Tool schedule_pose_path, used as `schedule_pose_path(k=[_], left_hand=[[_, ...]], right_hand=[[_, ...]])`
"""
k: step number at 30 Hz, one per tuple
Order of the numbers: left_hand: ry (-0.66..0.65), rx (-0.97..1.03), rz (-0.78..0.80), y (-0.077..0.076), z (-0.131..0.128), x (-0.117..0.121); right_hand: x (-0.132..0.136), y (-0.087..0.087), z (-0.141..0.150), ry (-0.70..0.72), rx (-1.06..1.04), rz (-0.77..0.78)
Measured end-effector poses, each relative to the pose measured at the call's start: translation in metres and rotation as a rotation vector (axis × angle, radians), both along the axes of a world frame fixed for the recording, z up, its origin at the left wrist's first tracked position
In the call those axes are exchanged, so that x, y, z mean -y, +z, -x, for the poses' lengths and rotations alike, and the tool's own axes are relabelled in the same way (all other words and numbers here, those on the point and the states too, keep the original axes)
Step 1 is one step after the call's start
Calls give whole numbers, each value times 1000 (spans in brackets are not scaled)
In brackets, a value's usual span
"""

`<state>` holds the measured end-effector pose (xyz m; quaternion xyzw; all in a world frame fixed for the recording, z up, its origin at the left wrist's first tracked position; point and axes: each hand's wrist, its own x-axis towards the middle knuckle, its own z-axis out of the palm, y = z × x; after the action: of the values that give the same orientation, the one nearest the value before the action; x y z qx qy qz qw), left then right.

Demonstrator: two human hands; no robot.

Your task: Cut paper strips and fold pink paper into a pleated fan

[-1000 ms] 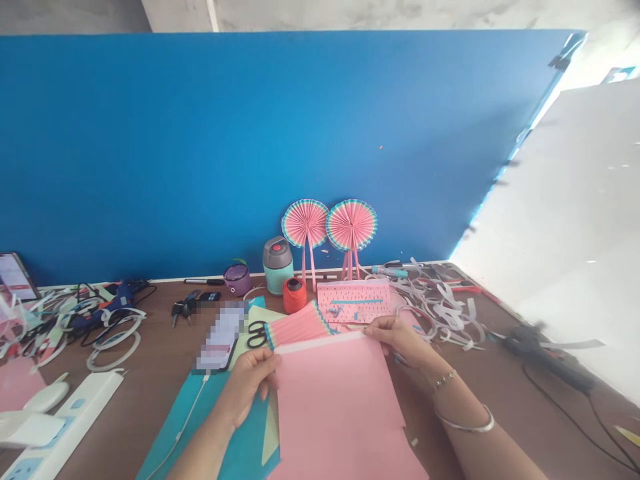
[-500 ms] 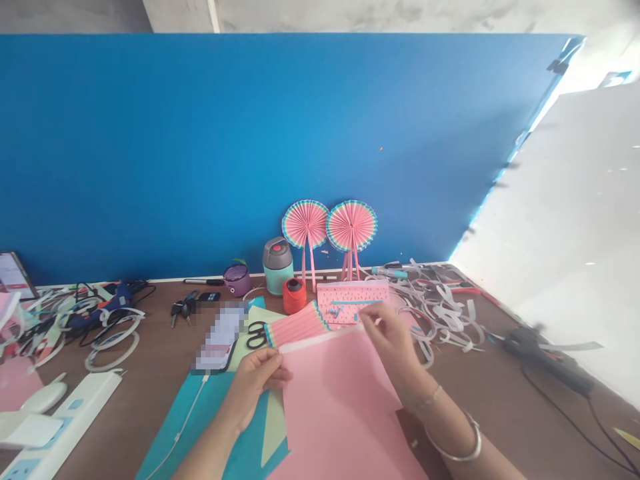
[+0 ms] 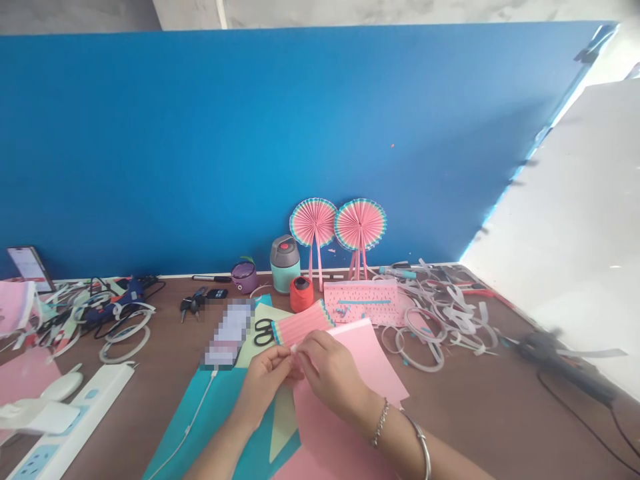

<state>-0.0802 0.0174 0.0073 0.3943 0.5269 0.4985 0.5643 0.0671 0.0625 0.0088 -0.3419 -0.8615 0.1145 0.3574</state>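
Observation:
A large pink paper sheet [image 3: 360, 373] lies on the brown table in front of me, over teal and pale green sheets [image 3: 235, 427]. Both hands meet at its far left corner, where a white strip runs along the top edge. My left hand [image 3: 265, 383] pinches that corner. My right hand [image 3: 327, 373], with bracelets on the wrist, pinches the white strip end right beside it. A pleated pink paper piece [image 3: 300, 323] with a teal edge lies just beyond the fingers.
Black scissors [image 3: 263, 331], a phone [image 3: 227, 333], an orange spool [image 3: 301, 294], a teal flask [image 3: 285, 264], two pink paper fans [image 3: 337, 227] against the blue board. White strip scraps and rings [image 3: 435, 313] right, a glue gun [image 3: 565, 357] far right, a power strip [image 3: 65, 427] left.
My right hand has slid left along the sheet's top edge from the right corner to meet my left hand at the left corner. The camera has shifted slightly.

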Motion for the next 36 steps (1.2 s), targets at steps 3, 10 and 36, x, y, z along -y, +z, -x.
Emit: schedule_pose_path(k=[3, 10, 36], left_hand=[[21, -18, 1, -1, 1, -1], [25, -50, -18, -3, 0, -2], [-21, -272, -56, -1, -3, 2]], right_hand=[[2, -2, 0, 9, -7, 3], [3, -2, 0, 20, -11, 24], [0, -3, 0, 27, 0, 80]])
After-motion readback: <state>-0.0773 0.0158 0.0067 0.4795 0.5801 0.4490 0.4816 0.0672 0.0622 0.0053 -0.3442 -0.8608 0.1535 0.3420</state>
